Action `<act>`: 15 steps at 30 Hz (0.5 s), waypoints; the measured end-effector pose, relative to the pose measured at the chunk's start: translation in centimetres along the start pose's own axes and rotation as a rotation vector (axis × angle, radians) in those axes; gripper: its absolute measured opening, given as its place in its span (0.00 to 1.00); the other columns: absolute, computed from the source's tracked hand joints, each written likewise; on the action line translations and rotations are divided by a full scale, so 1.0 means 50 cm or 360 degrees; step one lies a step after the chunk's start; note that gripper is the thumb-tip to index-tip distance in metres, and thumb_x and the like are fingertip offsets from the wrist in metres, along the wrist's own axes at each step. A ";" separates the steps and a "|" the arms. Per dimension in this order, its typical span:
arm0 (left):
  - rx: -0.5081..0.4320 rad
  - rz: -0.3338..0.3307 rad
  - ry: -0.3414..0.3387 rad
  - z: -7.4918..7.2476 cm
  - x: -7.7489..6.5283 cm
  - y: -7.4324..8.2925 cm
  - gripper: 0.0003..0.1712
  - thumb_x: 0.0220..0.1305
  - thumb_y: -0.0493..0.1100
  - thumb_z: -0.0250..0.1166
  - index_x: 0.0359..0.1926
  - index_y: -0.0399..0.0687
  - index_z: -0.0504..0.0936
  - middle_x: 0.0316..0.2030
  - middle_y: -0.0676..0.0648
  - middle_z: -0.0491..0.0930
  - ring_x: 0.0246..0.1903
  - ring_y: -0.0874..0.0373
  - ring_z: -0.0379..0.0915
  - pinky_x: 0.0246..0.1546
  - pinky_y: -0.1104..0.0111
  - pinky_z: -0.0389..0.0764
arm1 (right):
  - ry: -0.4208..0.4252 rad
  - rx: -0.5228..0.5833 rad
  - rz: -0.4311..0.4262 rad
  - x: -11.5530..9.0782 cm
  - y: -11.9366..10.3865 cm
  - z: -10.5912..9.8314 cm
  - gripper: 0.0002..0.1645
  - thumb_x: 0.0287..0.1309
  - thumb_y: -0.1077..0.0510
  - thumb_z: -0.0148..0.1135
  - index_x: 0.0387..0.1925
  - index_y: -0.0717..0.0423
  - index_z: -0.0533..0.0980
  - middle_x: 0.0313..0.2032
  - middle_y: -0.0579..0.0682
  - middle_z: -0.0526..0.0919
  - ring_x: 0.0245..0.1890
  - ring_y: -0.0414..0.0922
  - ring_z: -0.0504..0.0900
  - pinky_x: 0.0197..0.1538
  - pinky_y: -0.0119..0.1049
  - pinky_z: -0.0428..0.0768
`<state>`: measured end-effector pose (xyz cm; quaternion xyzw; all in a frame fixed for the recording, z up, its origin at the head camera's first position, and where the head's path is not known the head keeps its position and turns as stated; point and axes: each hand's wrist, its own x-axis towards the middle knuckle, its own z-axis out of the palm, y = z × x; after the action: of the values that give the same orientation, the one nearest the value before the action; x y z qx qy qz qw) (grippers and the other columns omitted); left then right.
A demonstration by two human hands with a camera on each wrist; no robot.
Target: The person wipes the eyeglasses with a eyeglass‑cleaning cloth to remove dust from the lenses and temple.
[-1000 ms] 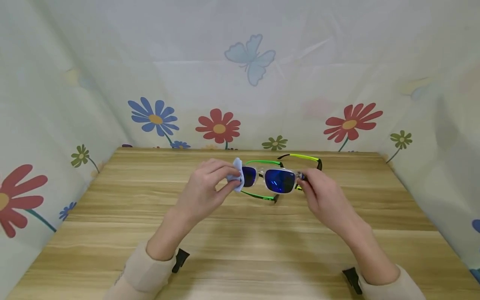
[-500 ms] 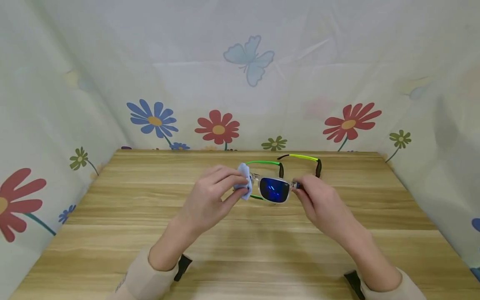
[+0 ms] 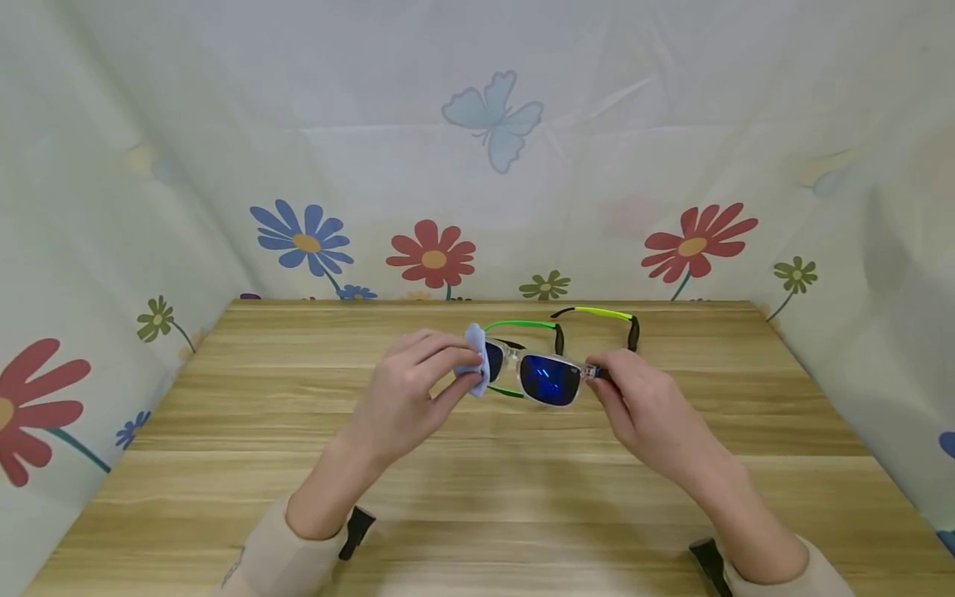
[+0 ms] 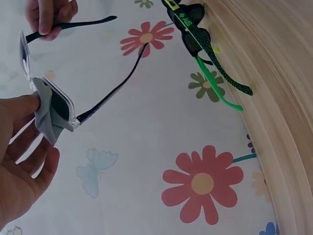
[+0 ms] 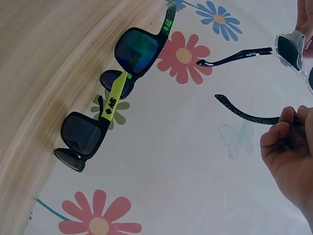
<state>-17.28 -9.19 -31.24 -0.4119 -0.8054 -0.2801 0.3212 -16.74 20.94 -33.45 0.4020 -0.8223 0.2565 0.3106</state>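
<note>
A pair of clear-framed sunglasses (image 3: pixel 550 380) with blue mirrored lenses and dark temples is held up over the table between both hands. My right hand (image 3: pixel 656 406) grips it by one temple near the hinge; in the right wrist view the fingers curl round that dark temple (image 5: pixel 249 116). With thumb and fingers my left hand (image 3: pixel 410 390) pinches a light blue cloth (image 3: pixel 475 358) folded over the other lens, covering much of it. The left wrist view shows the cloth (image 4: pixel 48 112) against this lens, and the free temple (image 4: pixel 112 93) sticking out unfolded.
Behind the held pair, black sunglasses with green temples (image 3: pixel 522 323) lie on the wooden table (image 3: pixel 298 348). Another pair with yellow temples (image 3: pixel 604 313) lies to their right, near the back edge. A flower-printed curtain (image 3: pixel 358 149) encloses the back and sides.
Both hands have brought the sunglasses slightly nearer the front of the table. The left hand and cloth shifted right across the lens, then back left, uncovering part of it.
</note>
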 end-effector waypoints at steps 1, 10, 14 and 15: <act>0.0005 -0.0004 0.0002 0.000 0.000 -0.002 0.13 0.54 0.34 0.80 0.41 0.39 0.88 0.42 0.45 0.86 0.45 0.52 0.81 0.50 0.61 0.82 | 0.0001 0.0002 0.0004 0.000 0.001 -0.002 0.26 0.82 0.46 0.41 0.44 0.64 0.76 0.34 0.47 0.77 0.29 0.37 0.72 0.33 0.24 0.73; 0.0084 -0.0017 -0.0015 -0.006 -0.001 -0.011 0.14 0.54 0.36 0.81 0.41 0.40 0.88 0.41 0.46 0.87 0.45 0.52 0.81 0.51 0.59 0.81 | -0.0027 0.0015 0.0034 -0.001 0.003 -0.009 0.27 0.81 0.46 0.40 0.47 0.65 0.76 0.35 0.48 0.78 0.30 0.38 0.72 0.32 0.28 0.76; 0.0083 0.0003 -0.0013 -0.007 -0.001 -0.008 0.14 0.54 0.36 0.81 0.41 0.40 0.88 0.41 0.46 0.87 0.45 0.52 0.81 0.51 0.58 0.80 | -0.0028 0.0033 0.0029 -0.002 0.001 -0.008 0.27 0.81 0.46 0.39 0.46 0.65 0.76 0.35 0.48 0.78 0.31 0.38 0.72 0.34 0.24 0.74; 0.0083 0.0006 -0.0010 -0.007 -0.001 -0.007 0.14 0.54 0.36 0.81 0.41 0.40 0.88 0.41 0.46 0.87 0.45 0.52 0.81 0.51 0.58 0.80 | -0.0024 0.0033 0.0023 -0.001 0.001 -0.008 0.27 0.81 0.46 0.39 0.46 0.65 0.76 0.35 0.48 0.78 0.30 0.38 0.72 0.34 0.23 0.73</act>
<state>-17.43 -9.67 -31.11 -0.4058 -0.8127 -0.2570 0.3298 -16.61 21.27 -33.23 0.4010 -0.8249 0.2642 0.2983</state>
